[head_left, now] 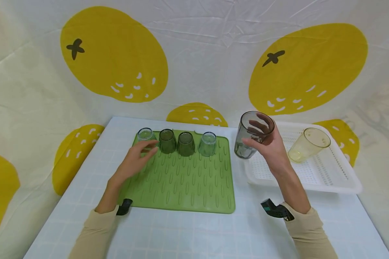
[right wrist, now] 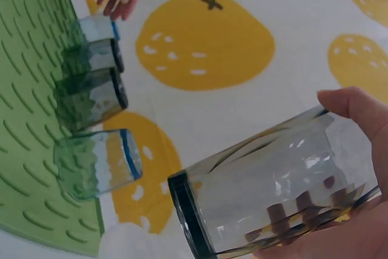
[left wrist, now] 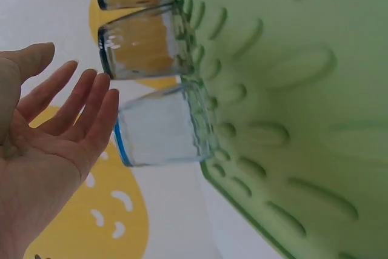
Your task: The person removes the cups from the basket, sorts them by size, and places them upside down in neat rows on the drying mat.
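In the head view my right hand (head_left: pixel 272 147) grips a tall smoky grey glass (head_left: pixel 244 144), thumb on the near side and fingers round the back, seen through it. It is lifted and slightly tilted, between the green mat (head_left: pixel 181 187) and the white basket. My left hand (head_left: pixel 137 160) hovers over the mat's left side, fingers loosely spread, holding nothing. Its fingertips are close to a clear bluish tumbler (left wrist: pixel 160 128). Two dark grey tumblers (head_left: pixel 167 141) (head_left: pixel 186 144) and a pale green-blue tumbler (head_left: pixel 208 144) continue the row along the mat's back edge, their thick bases facing up.
A white perforated basket (head_left: pixel 337 185) stands on the right of the table, with a pale yellow glass (head_left: pixel 308 145) leaning inside it. The table wears a pale checked cover (head_left: pixel 188 237). Behind hangs a white cloth (head_left: pixel 207 64) printed with yellow fruit.
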`<control>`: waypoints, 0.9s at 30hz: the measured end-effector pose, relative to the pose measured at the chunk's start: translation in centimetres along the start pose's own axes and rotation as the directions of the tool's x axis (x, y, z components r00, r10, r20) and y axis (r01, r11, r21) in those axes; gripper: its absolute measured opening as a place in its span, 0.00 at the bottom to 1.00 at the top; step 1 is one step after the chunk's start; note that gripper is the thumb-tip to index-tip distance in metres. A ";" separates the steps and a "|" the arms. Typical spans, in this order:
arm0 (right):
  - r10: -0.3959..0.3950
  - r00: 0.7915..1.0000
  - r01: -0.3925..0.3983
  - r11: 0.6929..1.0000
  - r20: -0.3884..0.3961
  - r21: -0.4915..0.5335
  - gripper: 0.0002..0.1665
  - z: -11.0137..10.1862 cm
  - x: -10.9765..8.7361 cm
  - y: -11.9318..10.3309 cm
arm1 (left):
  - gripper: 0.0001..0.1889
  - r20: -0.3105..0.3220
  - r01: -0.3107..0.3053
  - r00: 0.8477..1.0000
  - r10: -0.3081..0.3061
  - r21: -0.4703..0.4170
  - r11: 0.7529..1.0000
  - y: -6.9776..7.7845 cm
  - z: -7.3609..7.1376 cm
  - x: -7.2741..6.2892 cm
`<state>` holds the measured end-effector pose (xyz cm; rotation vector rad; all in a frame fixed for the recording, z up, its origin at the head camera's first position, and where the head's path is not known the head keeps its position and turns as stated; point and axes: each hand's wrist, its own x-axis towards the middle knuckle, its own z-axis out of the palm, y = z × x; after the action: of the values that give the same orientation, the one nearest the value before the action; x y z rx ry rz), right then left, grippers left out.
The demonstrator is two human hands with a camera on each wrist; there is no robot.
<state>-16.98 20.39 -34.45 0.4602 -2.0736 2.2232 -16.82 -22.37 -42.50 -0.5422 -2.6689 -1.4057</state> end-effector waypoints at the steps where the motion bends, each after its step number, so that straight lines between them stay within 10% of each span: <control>1: 0.002 1.000 -0.002 1.000 0.002 0.002 0.46 0.3 0.0 0.1 | 0.21 -0.007 -0.005 1.000 0.005 -0.003 1.000 0.3 0.2 0.2; 10: 0.000 0.999 0.000 1.000 0.041 -0.012 0.49 2.7 -0.1 1.2 | 0.21 -0.102 -0.092 0.991 0.086 -0.052 0.994 1.8 1.9 1.7; 27: 0.031 0.995 -0.032 0.999 0.093 0.006 0.51 6.8 -0.7 3.8 | 0.24 -0.037 -0.133 0.991 0.128 -0.211 0.968 5.9 6.0 3.3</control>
<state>-16.13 13.49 -37.98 0.5450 -2.1321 2.2698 -17.28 -13.50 -40.58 -0.7008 -2.4286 -1.6582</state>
